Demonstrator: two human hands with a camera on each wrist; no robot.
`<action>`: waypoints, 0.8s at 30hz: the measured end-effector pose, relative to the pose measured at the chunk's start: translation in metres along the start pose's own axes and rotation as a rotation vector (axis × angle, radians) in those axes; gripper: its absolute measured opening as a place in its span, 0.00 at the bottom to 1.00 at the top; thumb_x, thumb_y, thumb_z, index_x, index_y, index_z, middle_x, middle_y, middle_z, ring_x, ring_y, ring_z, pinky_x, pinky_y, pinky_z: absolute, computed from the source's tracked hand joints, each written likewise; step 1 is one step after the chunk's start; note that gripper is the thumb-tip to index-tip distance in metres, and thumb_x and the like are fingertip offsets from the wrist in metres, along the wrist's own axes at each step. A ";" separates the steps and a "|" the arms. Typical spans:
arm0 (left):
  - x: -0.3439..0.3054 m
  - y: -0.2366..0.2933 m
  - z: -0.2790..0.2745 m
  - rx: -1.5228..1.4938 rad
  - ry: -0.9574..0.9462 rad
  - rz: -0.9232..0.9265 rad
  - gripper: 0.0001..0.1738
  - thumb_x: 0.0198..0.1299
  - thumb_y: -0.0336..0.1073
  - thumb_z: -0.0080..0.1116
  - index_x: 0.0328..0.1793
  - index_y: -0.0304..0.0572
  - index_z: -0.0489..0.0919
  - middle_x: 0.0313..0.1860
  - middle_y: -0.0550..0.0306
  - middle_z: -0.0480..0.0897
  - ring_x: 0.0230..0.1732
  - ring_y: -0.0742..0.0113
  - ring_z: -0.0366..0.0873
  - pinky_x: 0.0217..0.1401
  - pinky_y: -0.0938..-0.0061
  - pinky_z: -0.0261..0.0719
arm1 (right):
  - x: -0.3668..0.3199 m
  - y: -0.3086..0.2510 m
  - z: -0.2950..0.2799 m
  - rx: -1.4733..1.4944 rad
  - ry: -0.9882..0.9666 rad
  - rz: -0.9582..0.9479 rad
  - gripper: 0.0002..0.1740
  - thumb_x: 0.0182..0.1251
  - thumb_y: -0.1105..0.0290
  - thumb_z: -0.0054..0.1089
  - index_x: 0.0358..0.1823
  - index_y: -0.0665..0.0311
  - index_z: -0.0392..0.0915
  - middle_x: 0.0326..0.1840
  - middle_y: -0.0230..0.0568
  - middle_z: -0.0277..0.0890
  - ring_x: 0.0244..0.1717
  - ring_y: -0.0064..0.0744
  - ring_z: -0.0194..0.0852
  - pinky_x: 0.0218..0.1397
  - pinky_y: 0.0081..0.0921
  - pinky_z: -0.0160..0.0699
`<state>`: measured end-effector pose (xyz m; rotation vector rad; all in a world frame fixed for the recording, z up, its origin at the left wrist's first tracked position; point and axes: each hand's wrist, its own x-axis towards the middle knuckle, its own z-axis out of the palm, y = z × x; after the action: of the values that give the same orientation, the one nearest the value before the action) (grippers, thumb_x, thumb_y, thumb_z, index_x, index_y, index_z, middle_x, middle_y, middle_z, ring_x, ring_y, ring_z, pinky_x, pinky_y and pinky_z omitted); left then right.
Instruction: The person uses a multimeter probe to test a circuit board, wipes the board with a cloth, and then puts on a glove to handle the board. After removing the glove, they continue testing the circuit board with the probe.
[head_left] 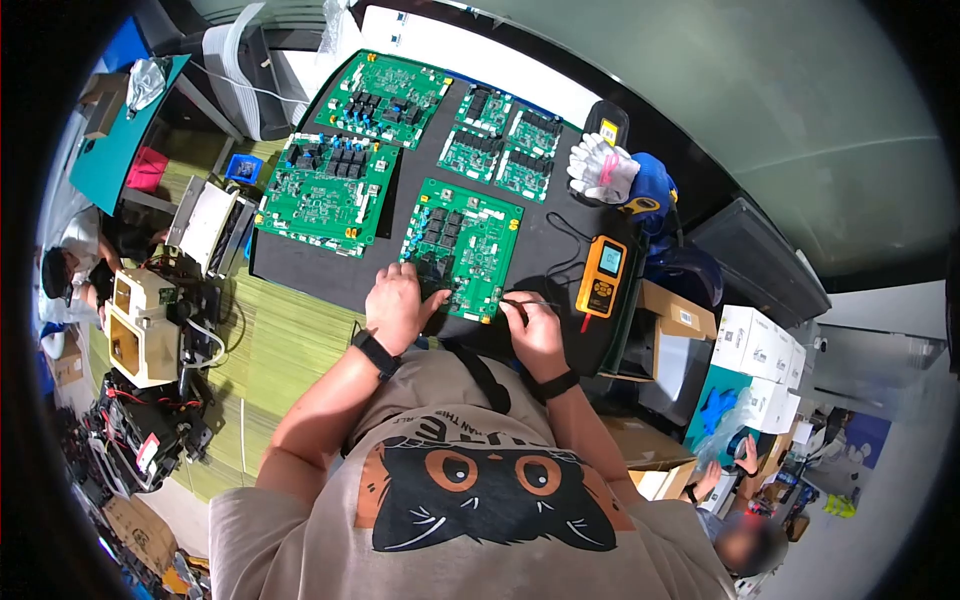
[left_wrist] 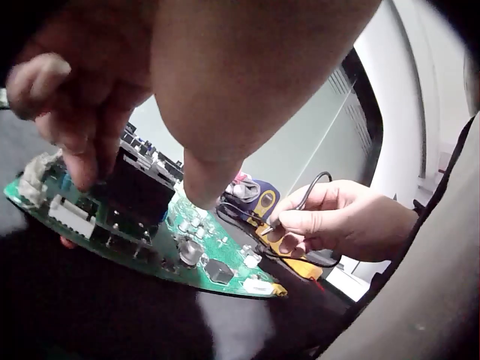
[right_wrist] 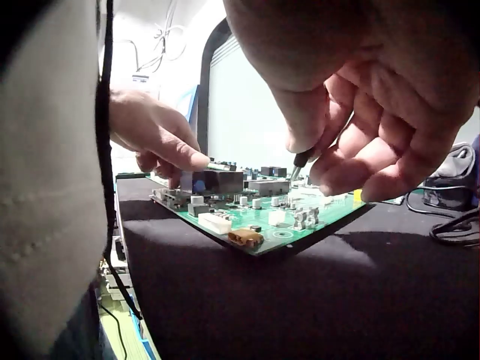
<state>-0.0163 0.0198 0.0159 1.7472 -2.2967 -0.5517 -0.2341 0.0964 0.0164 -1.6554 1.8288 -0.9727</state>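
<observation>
A green circuit board [head_left: 462,245] with black relay blocks lies before the person, its near edge between both hands. The left hand [head_left: 397,305] grips its near-left part; in the left wrist view the thumb and fingers reach around a black block [left_wrist: 135,191], and a fingertip shows below the board's edge. The right hand [head_left: 537,335] pinches a slim black probe [right_wrist: 302,159] with a metal tip, and a black cable [left_wrist: 319,180] loops over that hand. In the right wrist view the tip points down at the board's components. An orange handheld meter [head_left: 602,275] with a lit screen lies to the right.
More large green boards [head_left: 325,190] lie at the back left of the black-topped table [head_left: 290,260], with several smaller boards [head_left: 470,150] behind. White gloves [head_left: 603,168] and a blue-yellow device [head_left: 652,185] stand back right. Cardboard boxes [head_left: 680,310] flank the table's right side.
</observation>
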 end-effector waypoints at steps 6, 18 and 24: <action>0.002 0.008 0.009 0.042 0.026 -0.094 0.30 0.55 0.56 0.69 0.42 0.31 0.75 0.42 0.39 0.80 0.48 0.42 0.79 0.50 0.57 0.80 | -0.008 0.002 -0.020 0.012 -0.054 0.030 0.07 0.66 0.72 0.62 0.42 0.66 0.80 0.41 0.48 0.82 0.44 0.50 0.82 0.48 0.37 0.80; 0.013 0.022 0.003 0.127 0.139 -0.119 0.31 0.52 0.56 0.71 0.42 0.34 0.74 0.41 0.44 0.78 0.49 0.45 0.77 0.46 0.59 0.82 | -0.019 0.010 -0.032 0.050 -0.059 -0.051 0.08 0.66 0.71 0.64 0.43 0.67 0.81 0.42 0.47 0.83 0.42 0.44 0.83 0.47 0.31 0.81; 0.020 0.025 0.004 0.184 0.125 -0.122 0.30 0.51 0.57 0.71 0.41 0.35 0.75 0.41 0.46 0.80 0.48 0.48 0.79 0.48 0.59 0.82 | -0.021 0.012 -0.034 0.087 -0.089 -0.094 0.09 0.66 0.71 0.64 0.44 0.67 0.81 0.41 0.48 0.82 0.42 0.44 0.83 0.46 0.30 0.81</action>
<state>-0.0452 0.0068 0.0210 1.9559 -2.2271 -0.2482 -0.2646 0.1230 0.0266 -1.7168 1.6411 -0.9866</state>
